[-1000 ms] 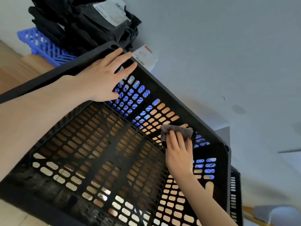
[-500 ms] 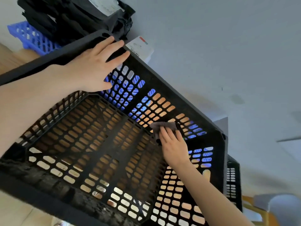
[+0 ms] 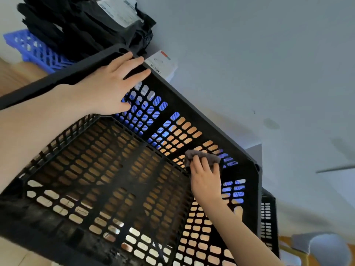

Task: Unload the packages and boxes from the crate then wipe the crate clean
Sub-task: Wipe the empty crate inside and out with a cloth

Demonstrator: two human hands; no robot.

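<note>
A large black slotted crate (image 3: 199,116) fills the view, with nothing lying inside it. My left hand (image 3: 113,87) rests flat on the far rim near the corner, fingers straight and thumb against the inner wall. My right hand (image 3: 206,180) presses a small grey-brown cloth (image 3: 203,155) against the inside of the far wall, low down near the right corner. A pile of black packages (image 3: 86,22) with white labels lies beyond the crate at the upper left. A white labelled box (image 3: 163,63) sits just past the far rim.
A blue slotted pallet (image 3: 36,48) lies under the packages at the upper left. A second black crate (image 3: 269,221) stands close behind the right corner. A pale wall rises beyond. A grey object on a yellow frame (image 3: 315,248) shows at the lower right.
My right hand and the cloth shifted a little along the far wall while wiping. My left hand stays on the rim corner. The view has shifted slightly.
</note>
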